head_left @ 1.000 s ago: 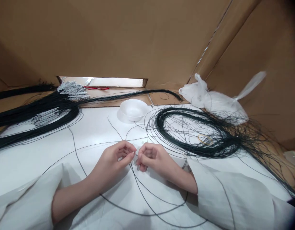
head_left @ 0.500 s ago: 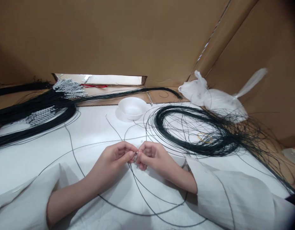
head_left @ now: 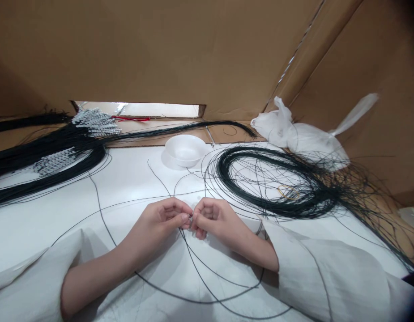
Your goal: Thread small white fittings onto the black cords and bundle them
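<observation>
My left hand (head_left: 164, 219) and my right hand (head_left: 211, 217) meet fingertip to fingertip over the white table, both closed in a pinch. Between the left thumb and forefinger runs a thin black cord (head_left: 189, 250), whose strands trail down and loop across the tabletop in front of me. Other ends of cord stick out beyond my fingers. The right fingertips press together right beside the left ones; what they grip is small and mostly hidden. Just past my hands stands a white bowl (head_left: 185, 151), its inside only partly visible.
A large coil of black cord (head_left: 233, 192) lies to the right, its loose ends spreading outward. White plastic bags (head_left: 314, 143) sit behind it. Bundles of black cord (head_left: 52, 183) with black-and-white wrapped pieces (head_left: 96, 122) lie at left. Cardboard walls (head_left: 160, 53) enclose the table.
My hands stay in nearly the same place, fingertips together. The small shiny bit seen between them earlier is now more covered. The view has shifted very slightly.
</observation>
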Demonstrator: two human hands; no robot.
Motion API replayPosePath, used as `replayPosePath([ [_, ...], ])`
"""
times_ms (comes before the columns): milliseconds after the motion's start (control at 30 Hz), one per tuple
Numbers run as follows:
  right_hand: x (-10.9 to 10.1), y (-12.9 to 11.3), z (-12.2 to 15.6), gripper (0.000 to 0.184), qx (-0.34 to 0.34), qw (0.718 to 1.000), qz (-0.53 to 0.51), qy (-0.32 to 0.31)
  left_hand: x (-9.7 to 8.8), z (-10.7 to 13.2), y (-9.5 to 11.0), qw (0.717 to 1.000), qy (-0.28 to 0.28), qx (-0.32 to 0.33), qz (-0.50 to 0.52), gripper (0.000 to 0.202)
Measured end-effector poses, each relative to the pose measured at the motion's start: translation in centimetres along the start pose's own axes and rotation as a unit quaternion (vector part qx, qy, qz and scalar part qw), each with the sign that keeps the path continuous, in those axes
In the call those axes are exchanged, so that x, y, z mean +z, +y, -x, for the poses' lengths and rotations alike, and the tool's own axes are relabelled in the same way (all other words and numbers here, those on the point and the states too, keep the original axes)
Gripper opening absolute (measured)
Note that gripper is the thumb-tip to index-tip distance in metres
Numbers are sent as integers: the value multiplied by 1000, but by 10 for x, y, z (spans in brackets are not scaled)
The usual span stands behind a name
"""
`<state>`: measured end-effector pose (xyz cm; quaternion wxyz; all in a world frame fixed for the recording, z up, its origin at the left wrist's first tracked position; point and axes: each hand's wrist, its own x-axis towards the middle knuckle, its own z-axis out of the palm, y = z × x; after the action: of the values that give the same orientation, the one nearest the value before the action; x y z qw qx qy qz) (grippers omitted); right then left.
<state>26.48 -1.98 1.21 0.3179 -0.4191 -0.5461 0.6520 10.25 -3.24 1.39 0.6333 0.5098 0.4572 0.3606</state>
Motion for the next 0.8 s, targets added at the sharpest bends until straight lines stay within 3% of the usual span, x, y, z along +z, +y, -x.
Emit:
replayPosePath([
  [800,-1,1,0,5,-2,1000,7,4,-1,-3,-1,1000,12,-16,2,11],
])
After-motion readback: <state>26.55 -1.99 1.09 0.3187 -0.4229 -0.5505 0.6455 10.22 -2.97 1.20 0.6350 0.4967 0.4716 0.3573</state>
